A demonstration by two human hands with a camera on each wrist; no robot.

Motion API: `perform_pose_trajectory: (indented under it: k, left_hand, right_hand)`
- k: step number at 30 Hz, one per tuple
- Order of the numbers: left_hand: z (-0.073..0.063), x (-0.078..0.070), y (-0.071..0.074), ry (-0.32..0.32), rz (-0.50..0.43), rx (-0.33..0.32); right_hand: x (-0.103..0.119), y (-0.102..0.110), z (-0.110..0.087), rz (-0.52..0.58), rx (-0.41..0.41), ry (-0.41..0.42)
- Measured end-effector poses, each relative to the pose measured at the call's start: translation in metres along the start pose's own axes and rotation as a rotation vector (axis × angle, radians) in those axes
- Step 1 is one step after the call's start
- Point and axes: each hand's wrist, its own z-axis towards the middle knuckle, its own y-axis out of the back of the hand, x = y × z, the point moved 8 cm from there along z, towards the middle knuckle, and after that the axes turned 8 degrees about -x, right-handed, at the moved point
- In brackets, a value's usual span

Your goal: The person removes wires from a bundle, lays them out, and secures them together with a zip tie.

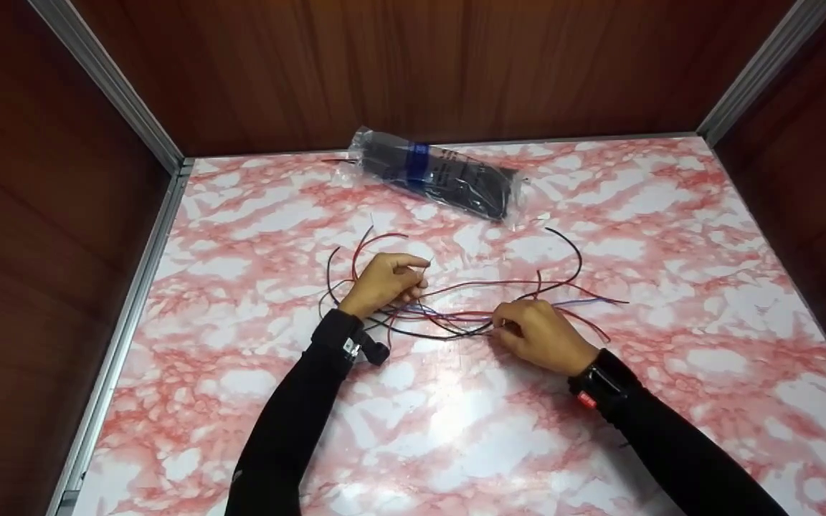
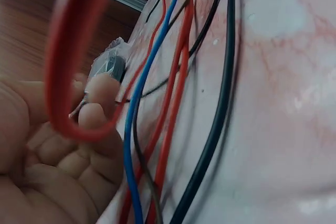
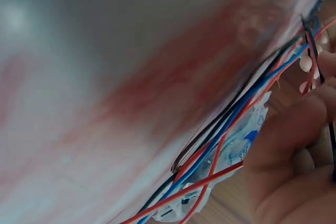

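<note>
Several loose wires in red, blue, black and brown lie crossing one another in the middle of the table. My left hand point(image 1: 384, 281), over the left part of the bundle, pinches a thin dark wire point(image 2: 157, 86) between thumb and finger. A red wire point(image 2: 79, 134) loops close past that hand, beside a blue wire point(image 2: 140, 80) and a thick black wire point(image 2: 220, 103). To the right, my right hand point(image 1: 542, 333) has curled fingers at a black wire point(image 3: 315, 51), gripping it low over the table. Its fingertips are partly hidden in the head view.
A clear plastic bag point(image 1: 442, 175) with dark contents and a blue label lies at the back of the marbled table point(image 1: 456, 444). Dark wood panels point(image 1: 456, 72) with metal edges enclose the back and both sides. A black wire end point(image 1: 574, 254) curves out at the right.
</note>
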Motion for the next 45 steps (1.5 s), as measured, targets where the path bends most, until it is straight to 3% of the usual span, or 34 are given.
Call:
perform_pose_trajectory:
  k: [4,7,11,18,24,28,31,36,45]
  left_hand:
    - [0.001,-0.002,-0.001,-0.014,-0.011,-0.011]
    - [-0.001,-0.003,-0.004,-0.002,0.011,0.012]
    - [-0.001,-0.006,-0.010,-0.020,0.020,0.053]
    - [-0.003,-0.009,-0.012,-0.127,0.083,0.041]
    - [-0.007,-0.016,-0.019,-0.195,0.176,0.057]
    - [-0.016,-0.033,-0.027,-0.240,0.246,0.064]
    - [-0.017,-0.037,-0.029,-0.292,0.304,0.058]
    - [-0.009,-0.028,-0.029,-0.345,0.357,0.049]
    - [-0.012,-0.034,-0.034,-0.416,0.427,0.072]
  right_hand:
    - [0.000,0.003,0.004,0.123,0.031,0.001]
    - [-0.005,0.005,0.008,0.175,0.017,-0.055]
    - [-0.020,0.009,0.012,0.270,-0.058,-0.215]
    - [-0.038,0.001,0.008,0.670,-0.081,-0.503]
    - [-0.039,-0.004,0.011,0.860,-0.103,-0.538]
    - [-0.042,-0.008,0.014,0.966,-0.160,-0.573]
    - [-0.046,-0.011,0.015,0.988,-0.205,-0.643]
    - [-0.051,-0.017,0.016,0.939,-0.205,-0.717]
    - [-0.025,-0.006,0.028,0.826,-0.144,-0.594]
